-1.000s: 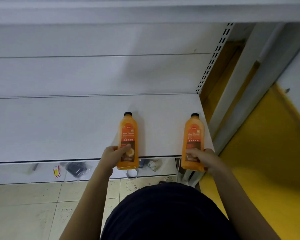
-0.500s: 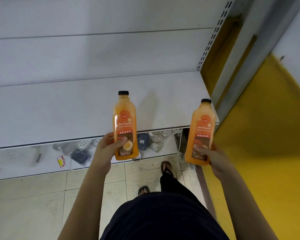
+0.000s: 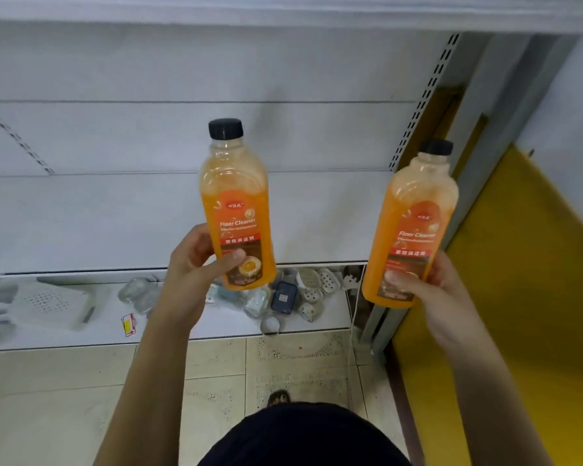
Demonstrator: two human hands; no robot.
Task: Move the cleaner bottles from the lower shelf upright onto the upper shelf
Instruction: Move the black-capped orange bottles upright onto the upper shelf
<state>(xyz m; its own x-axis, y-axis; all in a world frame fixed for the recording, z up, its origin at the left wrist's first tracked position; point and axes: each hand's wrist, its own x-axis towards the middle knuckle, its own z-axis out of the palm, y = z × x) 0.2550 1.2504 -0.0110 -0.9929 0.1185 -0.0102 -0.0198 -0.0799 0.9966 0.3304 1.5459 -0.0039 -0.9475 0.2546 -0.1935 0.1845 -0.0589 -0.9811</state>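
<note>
Two orange floor cleaner bottles with black caps are held up in the air in front of the white shelving. My left hand (image 3: 196, 267) grips the lower part of the left bottle (image 3: 238, 206), which stands upright. My right hand (image 3: 428, 290) grips the bottom of the right bottle (image 3: 414, 227), which tilts slightly to the right. Both bottles hang above the front edge of a bare white shelf (image 3: 81, 223). A higher shelf edge (image 3: 283, 15) runs along the top of the view.
The lowest shelf (image 3: 216, 326) holds several small clear and white items, a dark blue packet (image 3: 284, 297) and a white box (image 3: 48, 304). A perforated upright (image 3: 418, 105) bounds the shelving on the right, beside a yellow wall (image 3: 535, 280). Tiled floor lies below.
Both hands have lifted the bottles off the white shelf and raised them toward me. The view has tipped up, showing a higher shelf edge.
</note>
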